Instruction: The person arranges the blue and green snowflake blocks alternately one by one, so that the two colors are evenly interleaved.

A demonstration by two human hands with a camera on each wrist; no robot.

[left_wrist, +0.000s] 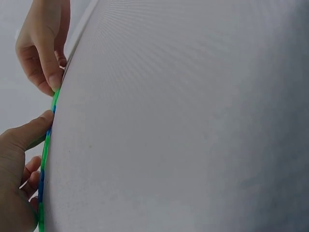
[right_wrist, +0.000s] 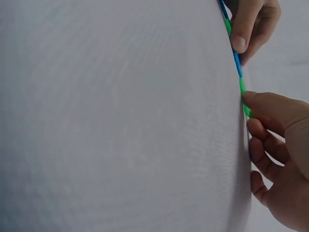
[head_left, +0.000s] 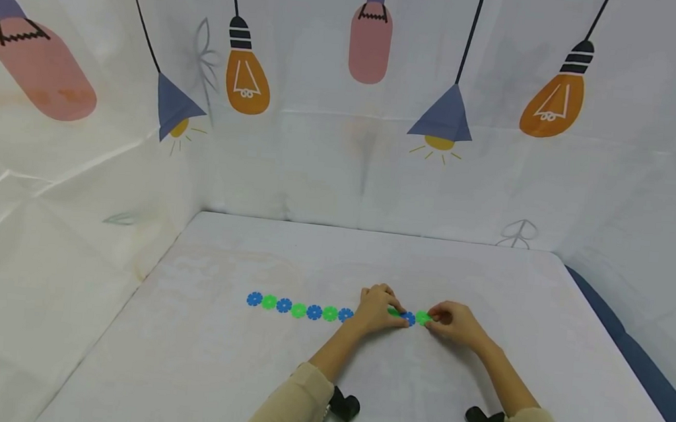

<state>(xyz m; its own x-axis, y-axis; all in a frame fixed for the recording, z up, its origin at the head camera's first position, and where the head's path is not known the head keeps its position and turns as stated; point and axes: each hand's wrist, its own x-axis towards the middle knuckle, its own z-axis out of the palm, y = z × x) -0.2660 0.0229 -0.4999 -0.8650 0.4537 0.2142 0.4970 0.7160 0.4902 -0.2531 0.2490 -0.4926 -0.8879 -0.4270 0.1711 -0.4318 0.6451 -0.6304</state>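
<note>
A row of flat, notched flower-shaped discs (head_left: 315, 312), blue and green by turns, runs across the white table in the head view. My left hand (head_left: 373, 311) covers part of the row and pinches the blue disc (head_left: 408, 318) beside the last one. At the right end, my right hand (head_left: 454, 322) pinches the green disc (head_left: 421, 317) between thumb and fingers. The two discs meet edge to edge. Both wrist views show the row side-on as a thin strip, with the green end piece (right_wrist: 242, 87) by the right thumb.
The white table (head_left: 182, 371) reaches back to a hanging cloth (head_left: 317, 169) printed with lamps and bulbs. Black wrist devices (head_left: 345, 405) sit below both sleeves. Dark blue material (head_left: 631, 347) shows past the table's right edge.
</note>
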